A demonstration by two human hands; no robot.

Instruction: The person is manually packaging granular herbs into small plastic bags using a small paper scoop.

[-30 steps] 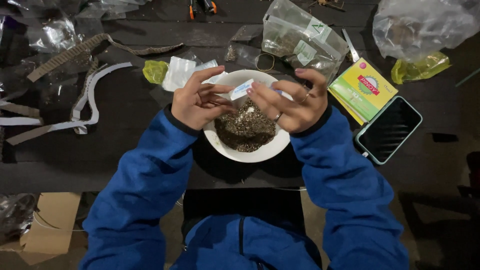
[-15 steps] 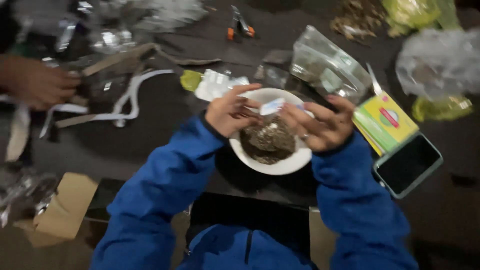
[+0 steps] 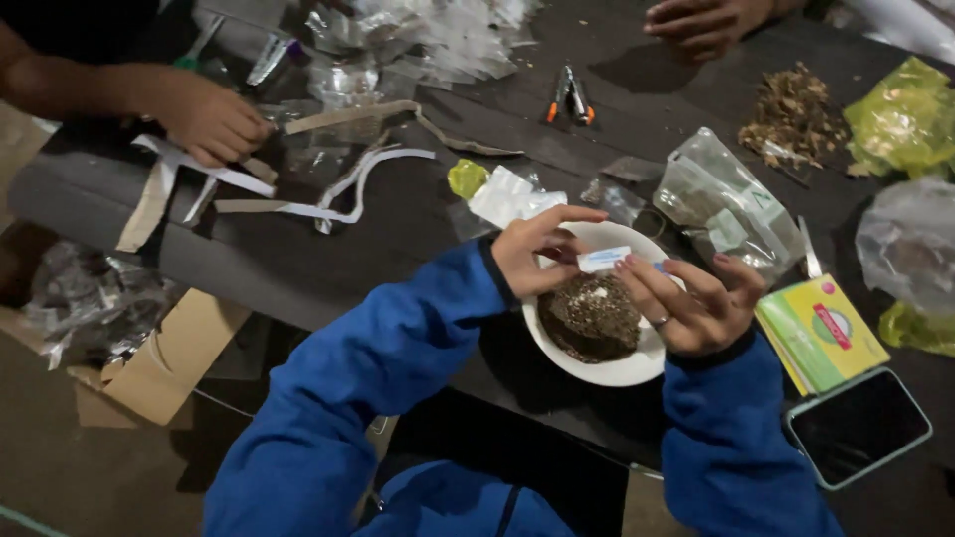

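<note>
A white bowl (image 3: pixel 637 369) with a heap of dark brown crumbly material (image 3: pixel 593 316) sits on the dark table in front of me. Both my hands hover over it in blue sleeves. My left hand (image 3: pixel 534 251) and my right hand (image 3: pixel 691 300) pinch the two ends of a small white paper piece (image 3: pixel 604 260) above the heap. A ring shows on a finger of my right hand.
A phone (image 3: pixel 859 426) and a green-yellow booklet (image 3: pixel 821 333) lie to the right. Clear plastic bags (image 3: pixel 729 202), white paper strips (image 3: pixel 288 189), small pliers (image 3: pixel 571 99) and a pile of dried leaves (image 3: pixel 793 114) cover the table. Other people's hands (image 3: pixel 209 121) (image 3: pixel 702 22) work at the far side. A cardboard box (image 3: pixel 164 363) stands below left.
The camera view has swung to the left and tilted, bringing other people's hands into sight. My two hands stay over the bowl, still holding the white paper piece.
</note>
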